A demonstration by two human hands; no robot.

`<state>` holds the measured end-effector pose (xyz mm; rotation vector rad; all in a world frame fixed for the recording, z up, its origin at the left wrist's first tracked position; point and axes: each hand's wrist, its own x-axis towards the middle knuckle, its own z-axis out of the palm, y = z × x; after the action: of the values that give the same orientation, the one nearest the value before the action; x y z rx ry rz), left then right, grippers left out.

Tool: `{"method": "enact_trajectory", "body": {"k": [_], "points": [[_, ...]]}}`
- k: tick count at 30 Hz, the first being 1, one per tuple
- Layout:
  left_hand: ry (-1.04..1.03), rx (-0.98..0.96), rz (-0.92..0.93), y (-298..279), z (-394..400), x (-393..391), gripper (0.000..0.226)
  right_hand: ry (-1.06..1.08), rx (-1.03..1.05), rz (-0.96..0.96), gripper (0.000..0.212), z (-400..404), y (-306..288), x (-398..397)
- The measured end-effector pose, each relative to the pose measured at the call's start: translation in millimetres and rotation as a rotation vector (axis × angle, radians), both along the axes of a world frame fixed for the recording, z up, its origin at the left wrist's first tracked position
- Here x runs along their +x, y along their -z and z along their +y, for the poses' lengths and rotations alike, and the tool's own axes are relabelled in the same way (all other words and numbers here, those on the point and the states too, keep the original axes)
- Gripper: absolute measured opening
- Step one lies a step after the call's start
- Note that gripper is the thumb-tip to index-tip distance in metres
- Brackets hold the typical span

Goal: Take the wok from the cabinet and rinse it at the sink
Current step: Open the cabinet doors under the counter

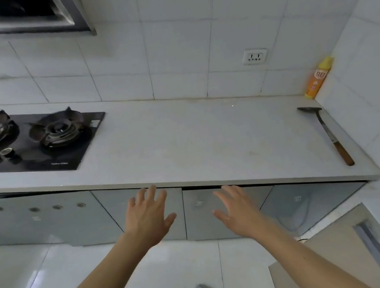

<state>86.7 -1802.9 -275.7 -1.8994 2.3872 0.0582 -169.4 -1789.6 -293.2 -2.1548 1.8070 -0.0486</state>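
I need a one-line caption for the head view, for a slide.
Both open hands, left and right, reach toward closed cabinet doors under the counter.

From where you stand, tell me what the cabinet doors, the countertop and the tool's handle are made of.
Cabinet doors: probably glass or a glossy laminate, grey; they mirror the floor.
Countertop: looks like pale stone or a composite, matte and faintly speckled.
Handle of the tool by the wall: seemingly wood, brown with a slight sheen; its head looks like dark metal.
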Motion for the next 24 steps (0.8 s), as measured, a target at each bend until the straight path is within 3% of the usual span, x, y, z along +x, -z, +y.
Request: {"method": "enact_trajectory", "body": {"k": [8, 11, 12, 14, 16, 17, 20, 24], "points": [[0.102, 0.119, 0.010, 21, -93, -26, 0.064, 0.119, 0.091, -0.138, 0.060, -73, 51, 1], [0.142, 0.144, 0.022, 33, -120, -31, 0.061, 0.273, 0.192, -0.299, 0.078, -81, 67, 1], [0.158, 0.162, 0.027, 38, -127, -32, 0.060, 0.346, 0.219, -0.396, 0.079, -83, 72, 1], [0.193, 0.197, 0.024, 48, -141, -33, 0.060, 0.544, 0.290, -0.659, 0.058, -88, 81, 4], [0.234, 0.222, 0.002, 58, -152, -31, 0.060, 0.854, 0.429, -1.074, 0.032, -93, 86, 10], [0.248, 0.236, -0.004, 63, -157, -29, 0.060, 1.006, 0.490, -1.290, 0.029, -95, 89, 13], [0.302, 0.272, -0.004, 74, -166, -21, 0.061, 1.256, 0.525, -1.713, 0.039, -98, 99, 24], [0.346, 0.317, 0.032, 90, -180, -9, 0.061, 1.387, 0.469, -1.926, 0.054, -109, 115, 41]]}}
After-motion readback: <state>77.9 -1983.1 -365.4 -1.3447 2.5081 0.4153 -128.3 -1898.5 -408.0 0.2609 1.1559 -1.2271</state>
